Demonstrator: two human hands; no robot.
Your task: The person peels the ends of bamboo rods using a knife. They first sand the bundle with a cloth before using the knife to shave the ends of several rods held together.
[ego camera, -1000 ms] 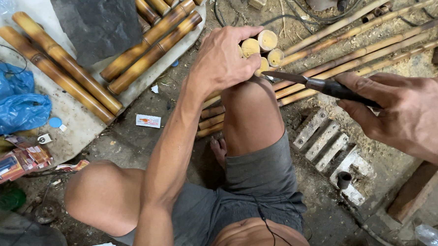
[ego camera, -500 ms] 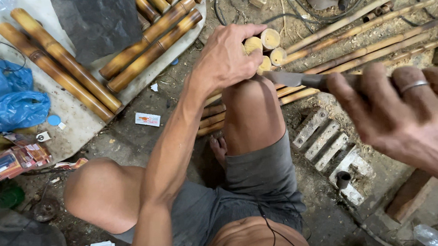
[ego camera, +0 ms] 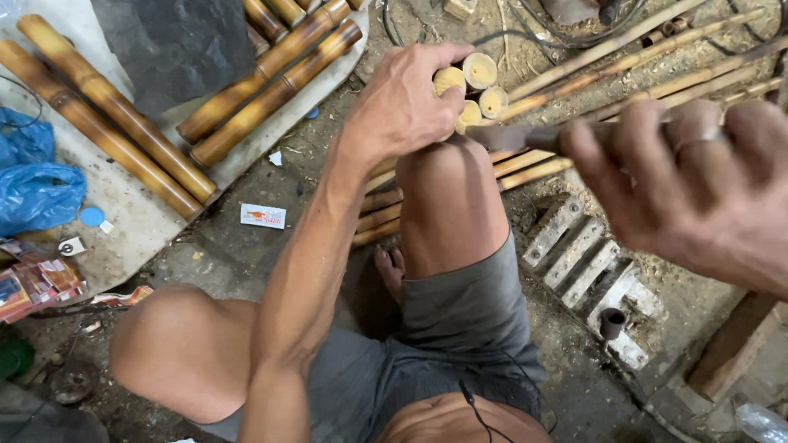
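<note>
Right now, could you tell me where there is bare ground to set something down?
Bare ground lies between the small packet and the left knee. The pale sheet is crowded with bamboo poles; beyond the left hand, cut stalks cover the ground.

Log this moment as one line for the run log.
left hand: gripping bundle of bamboo sticks on knee | right hand: holding knife, blade at stick ends

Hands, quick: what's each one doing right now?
Left hand: closed around the ends of a bundle of thin bamboo poles propped on the knee.
Right hand: closed on a knife.
</note>
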